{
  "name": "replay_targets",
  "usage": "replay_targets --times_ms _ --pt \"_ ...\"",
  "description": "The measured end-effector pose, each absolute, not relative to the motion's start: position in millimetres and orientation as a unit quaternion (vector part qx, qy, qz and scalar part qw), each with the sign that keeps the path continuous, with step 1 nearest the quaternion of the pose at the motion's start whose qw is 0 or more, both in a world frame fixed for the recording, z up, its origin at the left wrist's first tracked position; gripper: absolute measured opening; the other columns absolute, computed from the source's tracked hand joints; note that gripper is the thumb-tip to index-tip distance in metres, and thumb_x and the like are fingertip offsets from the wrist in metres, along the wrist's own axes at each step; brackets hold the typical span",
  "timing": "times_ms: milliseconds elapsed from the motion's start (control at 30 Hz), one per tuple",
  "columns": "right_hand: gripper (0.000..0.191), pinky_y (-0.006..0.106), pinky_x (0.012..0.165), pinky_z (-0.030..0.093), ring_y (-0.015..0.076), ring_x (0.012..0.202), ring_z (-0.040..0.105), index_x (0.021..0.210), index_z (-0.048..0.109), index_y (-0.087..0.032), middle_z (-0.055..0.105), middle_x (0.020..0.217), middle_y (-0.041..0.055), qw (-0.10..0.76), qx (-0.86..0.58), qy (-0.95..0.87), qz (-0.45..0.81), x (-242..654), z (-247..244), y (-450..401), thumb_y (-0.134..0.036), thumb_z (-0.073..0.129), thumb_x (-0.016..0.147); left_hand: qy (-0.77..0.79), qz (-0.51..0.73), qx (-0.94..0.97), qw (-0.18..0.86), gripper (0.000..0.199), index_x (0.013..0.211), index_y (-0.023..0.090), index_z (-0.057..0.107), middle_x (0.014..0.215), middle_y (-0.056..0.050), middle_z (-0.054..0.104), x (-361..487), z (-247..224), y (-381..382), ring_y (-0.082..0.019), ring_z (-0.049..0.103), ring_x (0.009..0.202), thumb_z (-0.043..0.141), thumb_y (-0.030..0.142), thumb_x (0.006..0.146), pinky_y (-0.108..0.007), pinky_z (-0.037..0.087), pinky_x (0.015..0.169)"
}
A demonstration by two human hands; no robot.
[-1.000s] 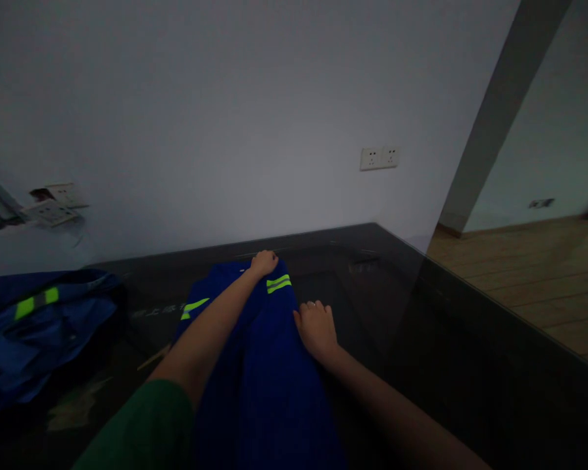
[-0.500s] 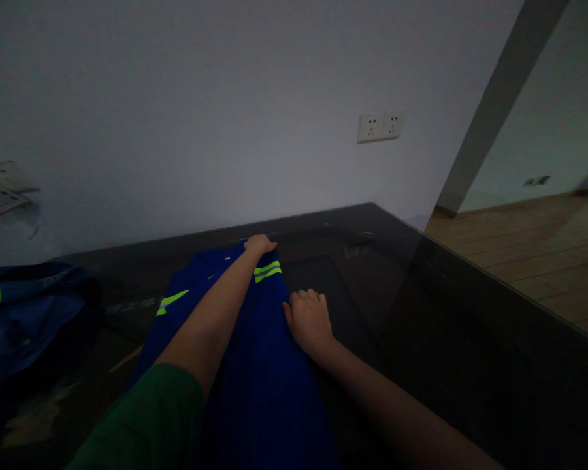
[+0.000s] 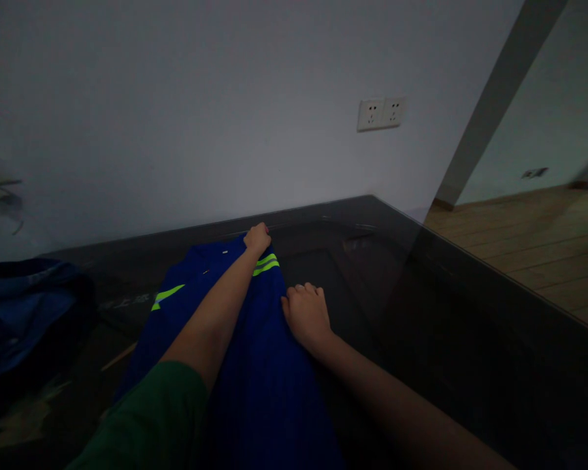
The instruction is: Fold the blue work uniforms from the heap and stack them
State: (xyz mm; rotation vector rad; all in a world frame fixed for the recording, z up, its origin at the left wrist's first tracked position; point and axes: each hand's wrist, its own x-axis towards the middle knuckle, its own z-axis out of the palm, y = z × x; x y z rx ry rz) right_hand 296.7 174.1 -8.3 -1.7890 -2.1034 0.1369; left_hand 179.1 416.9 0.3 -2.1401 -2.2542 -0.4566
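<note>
A blue garment (image 3: 269, 365) with yellow-green reflective stripes lies lengthwise on the dark, glossy table (image 3: 451, 313). My left hand (image 3: 257, 239) is closed on its far right corner, just beyond a stripe, and the left forearm in a green sleeve crosses over the cloth. Along the garment's right edge rests my right hand (image 3: 308, 316), its fingers curled at the edge of the cloth; the fingertips are partly hidden, so its grip is unclear.
Another blue garment (image 3: 34, 307) lies crumpled at the left. A thin stick-like piece (image 3: 119, 357) lies between the two garments. Behind the table is a wall with a double socket (image 3: 381, 114); tiled floor (image 3: 529, 241) shows at the right.
The fingers of my left hand have closed into a fist at the garment's corner. My right hand has barely moved. The camera view has shifted slightly.
</note>
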Motion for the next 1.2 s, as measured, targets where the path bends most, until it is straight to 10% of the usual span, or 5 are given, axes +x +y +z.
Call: replay_targets --times_ms 500,867,1200 --pt "0.032 0.039 0.084 0.035 0.0257 0.100 0.055 0.096 0.068 -0.014 0.069 0.100 0.0121 0.190 -0.634 -0.747 0.064 297 -7 174 -0.028 0.040 0.097 -0.666 -0.160 -0.727 -0.048 0.024 0.104 0.021 0.070 0.107 -0.003 0.072 174 5 433 -0.019 0.066 0.100 0.063 0.026 0.081 -0.023 0.050 0.085" --pt "0.030 0.037 0.083 0.035 0.0254 0.100 0.056 0.095 0.068 -0.014 0.069 0.099 0.0116 0.195 -0.633 -0.747 0.058 297 -8 175 -0.029 0.042 0.097 -0.617 -0.213 -0.754 0.069 0.031 0.122 0.022 0.056 0.125 -0.010 0.060 184 1 397 -0.024 0.052 0.119 0.042 0.029 0.095 -0.038 0.040 0.101" --pt "0.030 0.037 0.083 0.034 0.0252 0.101 0.056 0.096 0.068 -0.015 0.069 0.099 0.0125 0.196 -0.634 -0.746 0.057 297 -10 174 -0.028 0.040 0.098 -0.595 -0.013 -0.803 0.005 0.050 0.137 0.017 0.049 0.146 -0.012 0.045 167 -13 371 -0.028 0.041 0.134 0.043 0.039 0.092 -0.038 0.034 0.108"
